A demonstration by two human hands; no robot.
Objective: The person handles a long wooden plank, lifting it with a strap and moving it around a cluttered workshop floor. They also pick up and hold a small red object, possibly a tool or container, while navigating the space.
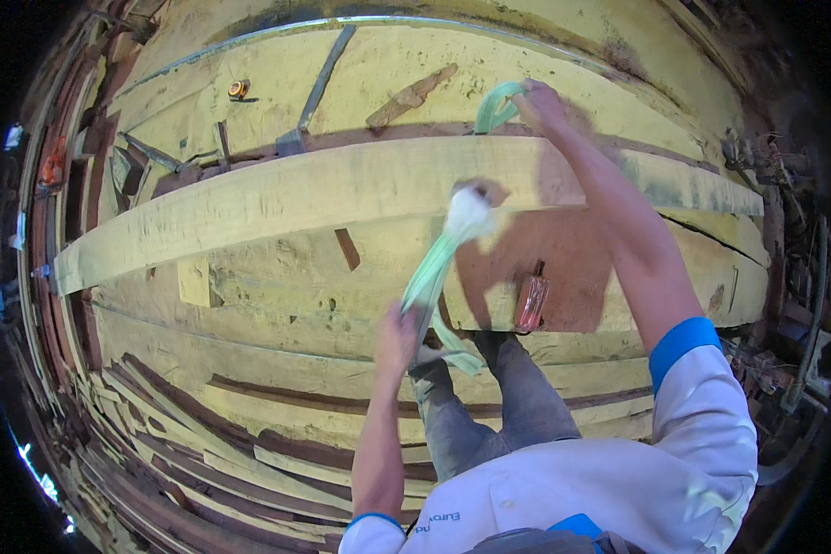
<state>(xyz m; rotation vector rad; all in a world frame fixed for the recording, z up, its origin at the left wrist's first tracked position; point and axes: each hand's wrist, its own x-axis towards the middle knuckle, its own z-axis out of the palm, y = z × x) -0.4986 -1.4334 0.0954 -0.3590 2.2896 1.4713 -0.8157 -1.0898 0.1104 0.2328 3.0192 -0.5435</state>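
A long pale plank (323,180) lies across the view in front of me, on edge or as a thick slab; I cannot tell which. At its far side my right hand (542,106) is closed on a looped end of a light green webbing strap (499,103). Nearer to me, my left hand (396,340) grips another stretch of green strap (432,270). That stretch runs up to a blurred white part (469,217) over the plank's near edge. A loose green tail hangs beside my left hand. Whether both stretches join under the plank is hidden.
A red tool (532,300) with a dark tip lies on a reddish-brown patch before my legs. Beyond the plank are a yellow tape measure (237,90), a grey batten (328,78) and a rough wood piece (411,97). Stacked boards (240,471) fill the lower left.
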